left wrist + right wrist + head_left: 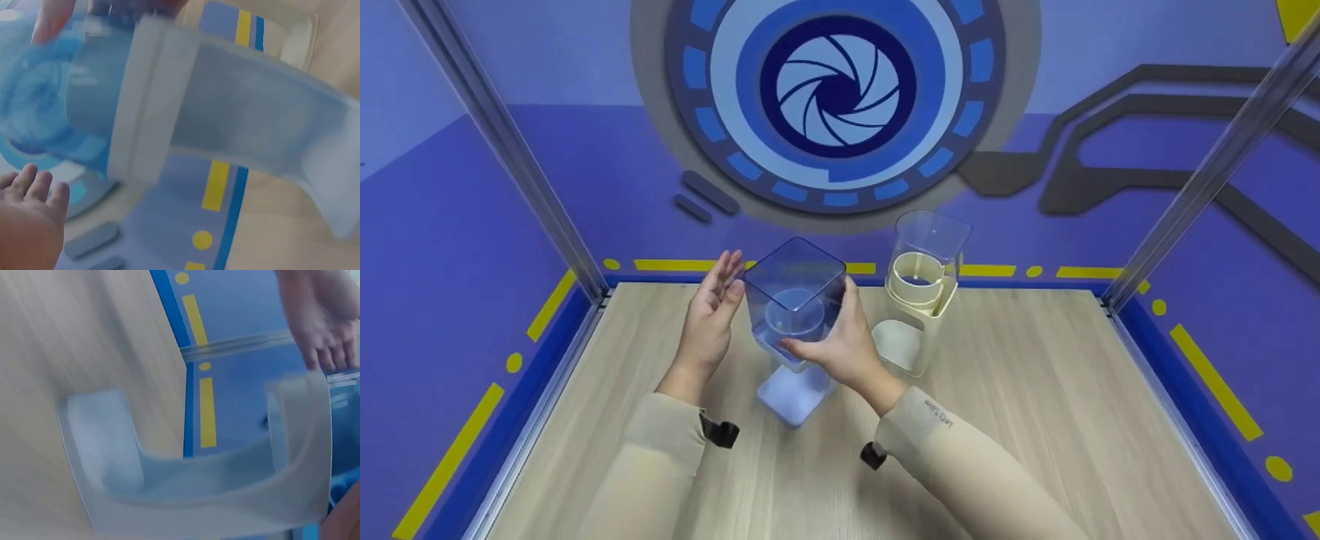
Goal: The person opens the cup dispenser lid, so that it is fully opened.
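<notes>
A blue dispenser-like item stands in front of me: a see-through square container (797, 281) on a C-shaped, pale-blue stand (208, 512) with a flat base (795, 394). Inside the container is a round inner cup (795, 311). My right hand (851, 345) grips the container from the right, thumb across its near side. On the other side, my left hand (709, 319) has its fingers straight and its palm turned towards the container. A gap shows between that hand (31, 230) and the item in the left wrist view. Whether the base touches the table cannot be told.
Behind my right hand stands a similar cream item with a clear container (934, 231), a cream ring (916, 270) inside and a pale base (898, 343). The wooden table (1020, 420) meets a blue patterned wall (607, 187), with metal posts (525, 165) at its corners.
</notes>
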Demonstrator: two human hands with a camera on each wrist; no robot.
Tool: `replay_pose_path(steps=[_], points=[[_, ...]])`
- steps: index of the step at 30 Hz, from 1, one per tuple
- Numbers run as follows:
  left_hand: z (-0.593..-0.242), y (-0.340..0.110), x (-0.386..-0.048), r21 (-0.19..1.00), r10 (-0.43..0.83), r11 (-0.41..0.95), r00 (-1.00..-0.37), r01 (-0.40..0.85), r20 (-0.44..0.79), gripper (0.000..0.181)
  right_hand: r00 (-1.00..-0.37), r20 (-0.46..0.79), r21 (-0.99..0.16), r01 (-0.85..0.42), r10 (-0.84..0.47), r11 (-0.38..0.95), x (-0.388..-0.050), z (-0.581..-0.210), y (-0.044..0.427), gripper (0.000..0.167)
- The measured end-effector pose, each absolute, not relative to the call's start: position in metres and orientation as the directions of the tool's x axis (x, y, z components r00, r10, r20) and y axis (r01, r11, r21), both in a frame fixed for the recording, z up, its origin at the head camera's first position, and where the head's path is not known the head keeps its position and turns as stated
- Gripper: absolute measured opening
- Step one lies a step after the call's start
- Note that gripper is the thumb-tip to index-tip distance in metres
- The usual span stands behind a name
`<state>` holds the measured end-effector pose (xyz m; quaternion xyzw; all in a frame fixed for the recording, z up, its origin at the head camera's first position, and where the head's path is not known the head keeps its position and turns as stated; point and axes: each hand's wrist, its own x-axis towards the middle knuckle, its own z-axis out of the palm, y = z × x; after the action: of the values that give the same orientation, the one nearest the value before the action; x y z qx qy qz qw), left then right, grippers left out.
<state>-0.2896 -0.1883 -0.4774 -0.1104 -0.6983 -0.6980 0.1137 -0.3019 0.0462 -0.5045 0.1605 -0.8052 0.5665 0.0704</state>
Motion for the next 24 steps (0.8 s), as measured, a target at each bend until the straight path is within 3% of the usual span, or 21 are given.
replay_pose_path(steps=[6,12,18,24], points=[[-0.478,-0.192,-0.291,0.964,0.120,-0.083,-0.958,0.252,0.260,0.059,-0.905,0.271,-0.903,-0.357,-0.327,0.239,-0.311,-0.499,0.075,0.144],[-0.479,-0.190,-0.292,0.969,0.242,-0.177,-0.947,0.171,0.211,0.062,-0.873,0.255,-0.914,-0.358,-0.416,0.190,-0.321,-0.501,0.092,0.153],[-0.482,-0.194,-0.298,0.956,0.373,-0.253,-0.897,0.150,0.239,0.093,-0.816,0.275,-0.921,-0.376,-0.507,0.105,-0.332,-0.504,0.100,0.162],[-0.483,-0.199,-0.305,0.948,0.423,-0.290,-0.870,0.134,0.252,0.129,-0.730,0.307,-0.928,-0.371,-0.610,-0.023,-0.340,-0.506,0.103,0.147]])
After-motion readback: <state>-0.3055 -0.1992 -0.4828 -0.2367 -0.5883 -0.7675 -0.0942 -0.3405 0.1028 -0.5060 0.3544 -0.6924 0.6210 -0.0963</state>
